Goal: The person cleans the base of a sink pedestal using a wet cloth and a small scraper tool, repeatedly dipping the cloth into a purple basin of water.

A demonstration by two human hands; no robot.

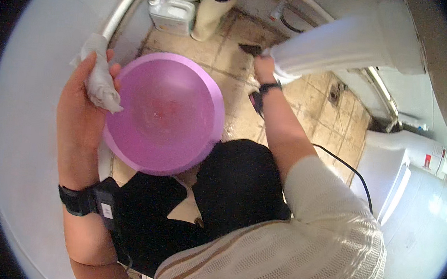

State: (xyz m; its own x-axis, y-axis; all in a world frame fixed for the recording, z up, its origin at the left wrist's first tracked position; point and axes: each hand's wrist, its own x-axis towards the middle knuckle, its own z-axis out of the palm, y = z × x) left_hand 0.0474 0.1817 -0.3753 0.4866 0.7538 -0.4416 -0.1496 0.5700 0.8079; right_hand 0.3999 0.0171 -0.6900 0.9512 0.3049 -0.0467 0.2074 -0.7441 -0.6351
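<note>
The round purple plastic basin [213, 102] rests on the beige tiled floor [309, 117], in front of the person's knees. At its left side, the left hand [86, 100] has its fingers closed around a crumpled white cloth-like wad [101, 80], whose loose lower end hangs at the basin's rim; whether the two touch, I cannot tell. The right hand [263, 69] reaches past the basin, up and to its right, beside the foot of a smooth white pedestal [341, 46]. A small dark object [248, 49] lies right at that hand; its kind is unclear, and I cannot tell whether the fingers grip it or how wide they are.

The loosely bunched wad could slip or unroll and drop into the basin if the left fingers relax. With the right arm stretched so far beyond the basin, a lean or shifted knee could knock the basin askew. Overreaching could also bump the cream bottle with a black cap [209, 18], standing beyond the basin, and tip it over.
</note>
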